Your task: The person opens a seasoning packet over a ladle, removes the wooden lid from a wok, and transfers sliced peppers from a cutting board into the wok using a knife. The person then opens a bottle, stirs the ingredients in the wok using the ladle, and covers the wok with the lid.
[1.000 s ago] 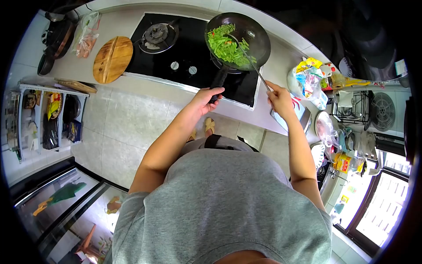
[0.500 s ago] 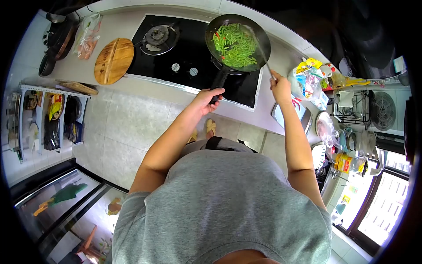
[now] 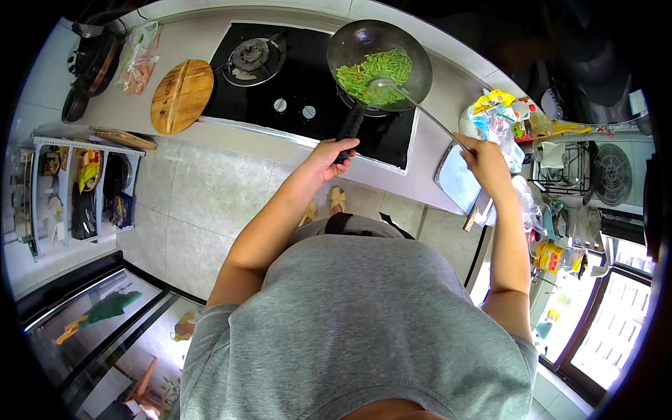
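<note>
A dark wok [image 3: 353, 42] sits over the right burner of the black stove [image 3: 280, 129]. Chopped green vegetables [image 3: 388, 64] with a few reddish bits lie in its lower part. My left hand [image 3: 329, 157] is wrapped around the wok's black handle [image 3: 351, 124]. Closed round the end of a long metal ladle [image 3: 441, 124], my right hand [image 3: 484, 162] is to the right of the stove. The ladle's bowl rests among the vegetables, near the wok's lower middle.
Left of the stove lies a round wooden board [image 3: 182, 96], with a plastic bag [image 3: 138, 66] behind it. Colourful packets [image 3: 493, 105] and a pale flat board [image 3: 458, 178] are at the right. A shelf rack [image 3: 84, 185] stands at the far left.
My right hand has moved right and toward me, drawing the ladle from the wok's right side to its lower middle. The vegetables have gathered lower in the wok. My left hand holds its place.
</note>
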`<state>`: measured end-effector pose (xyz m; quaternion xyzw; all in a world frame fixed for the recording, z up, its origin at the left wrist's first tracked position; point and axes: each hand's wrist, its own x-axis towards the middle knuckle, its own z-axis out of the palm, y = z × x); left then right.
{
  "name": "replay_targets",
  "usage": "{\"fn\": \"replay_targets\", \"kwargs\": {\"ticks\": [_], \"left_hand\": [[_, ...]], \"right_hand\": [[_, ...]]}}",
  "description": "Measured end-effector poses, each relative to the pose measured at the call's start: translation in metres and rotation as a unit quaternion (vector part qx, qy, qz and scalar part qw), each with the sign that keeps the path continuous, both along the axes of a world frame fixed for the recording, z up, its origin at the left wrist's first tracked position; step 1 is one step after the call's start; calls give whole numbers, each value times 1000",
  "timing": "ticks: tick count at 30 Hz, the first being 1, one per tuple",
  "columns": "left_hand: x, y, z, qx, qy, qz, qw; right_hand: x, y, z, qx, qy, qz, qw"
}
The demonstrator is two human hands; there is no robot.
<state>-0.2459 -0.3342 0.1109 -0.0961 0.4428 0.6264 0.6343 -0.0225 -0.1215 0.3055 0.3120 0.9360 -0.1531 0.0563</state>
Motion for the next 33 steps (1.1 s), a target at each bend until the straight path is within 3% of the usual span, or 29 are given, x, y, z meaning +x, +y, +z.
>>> {"fn": "replay_targets", "kwargs": {"ticks": [1, 5, 7, 10, 13, 15, 17, 19, 23, 25, 27, 29, 31, 33], "left_hand": [[0, 0, 0, -2, -1, 1, 1000], [-1, 0, -1, 2, -4, -4, 1000], [0, 0, -2, 2, -4, -6, 1000], [-2, 0, 0, 1, -2, -8, 1000], [1, 3, -3, -2, -3, -7, 1000], [1, 2, -3, -6, 0, -6, 1000], [0, 1, -1, -4, -2, -7, 1000], [-1, 1, -2, -5, 1, -9, 1000], [-1, 0, -1, 6, -1, -8, 1000], [-1, 1, -2, 2, 1, -5, 1000], [0, 1, -3, -4, 1, -3, 1000], [-2, 0, -2, 6, -1, -7, 1000], [-3, -1, -2, 7, -2, -9, 1000], [-3, -1, -1, 10, -3, -12, 1000]], "right_hand": [[4, -3, 10, -23, -53, -35, 998], [4, 2, -23, -42, -43, -18, 998], [-10, 20, -85, 53, 99, 36, 993], [-34, 35, -113, 42, 133, -59, 988], [-40, 48, -129, 88, 143, -106, 980], [-24, 55, -162, 57, 153, -97, 982], [-16, 44, -162, 26, 163, -87, 983], [-14, 11, -126, -242, 115, -240, 933], [-39, 31, -143, -268, 223, -294, 890], [-55, 50, -161, -258, 228, -272, 898], [-66, 54, -157, -359, 181, -214, 890], [-52, 52, -129, -327, 148, -180, 916], [-27, 51, -98, -135, 88, -37, 986], [-5, 35, -44, -99, 57, -36, 993]]}}
